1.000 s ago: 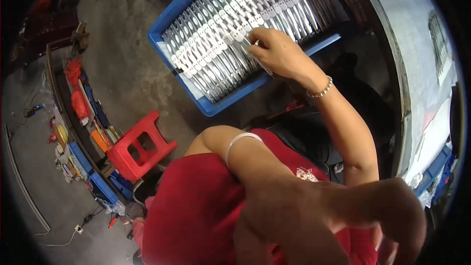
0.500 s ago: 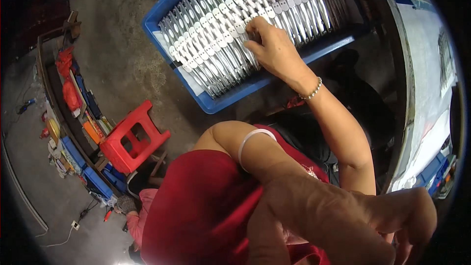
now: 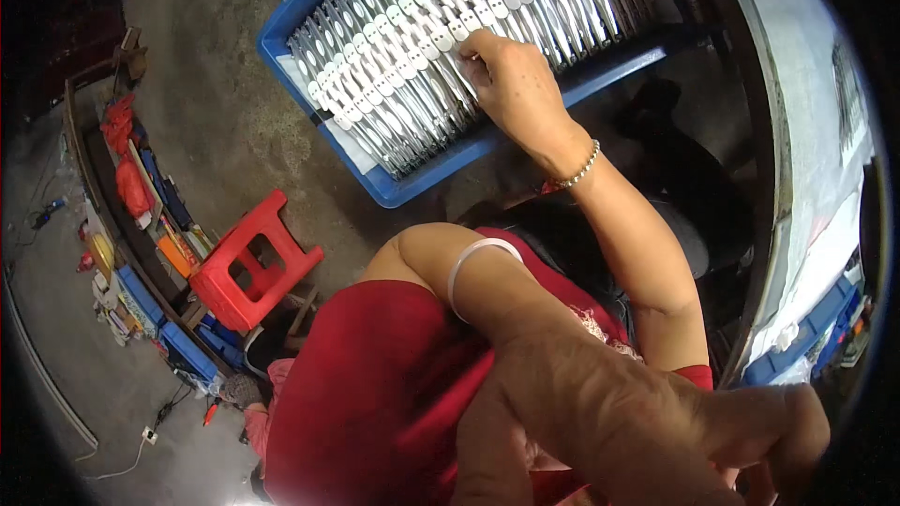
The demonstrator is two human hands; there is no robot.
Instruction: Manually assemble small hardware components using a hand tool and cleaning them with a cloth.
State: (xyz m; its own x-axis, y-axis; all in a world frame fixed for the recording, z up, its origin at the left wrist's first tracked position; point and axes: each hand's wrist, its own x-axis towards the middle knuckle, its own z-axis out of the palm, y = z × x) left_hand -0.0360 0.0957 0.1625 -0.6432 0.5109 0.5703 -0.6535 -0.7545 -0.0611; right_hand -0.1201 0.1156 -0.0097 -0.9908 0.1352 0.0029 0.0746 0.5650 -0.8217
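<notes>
Rows of shiny, narrow metal pieces (image 3: 398, 47) with rounded, two-holed tabs lie packed in a blue tray (image 3: 389, 192) at the top. Over the middle of these rows is my right hand (image 3: 520, 89), wearing a beaded bracelet. Its thumb and forefinger pinch at one metal piece; the fingertips partly hide the contact. My left hand (image 3: 609, 412) looms large at the bottom, close to the camera, with a white bangle on its arm. Its fingers are curled, and whatever they grip is out of sight.
A red plastic stool (image 3: 220, 286) stands at the left, beside a low shelf of blue boxes (image 3: 183, 347) and red bags (image 3: 131, 183). On the right runs a pale-topped table (image 3: 806, 103) with blue bins (image 3: 797, 347) near its lower end. A cable (image 3: 141, 450) lies on the floor.
The tray and its surroundings have shifted slightly left and up in view. My right thumb and forefinger have drawn closer together over the metal pieces. The left hand stays curled near the camera.
</notes>
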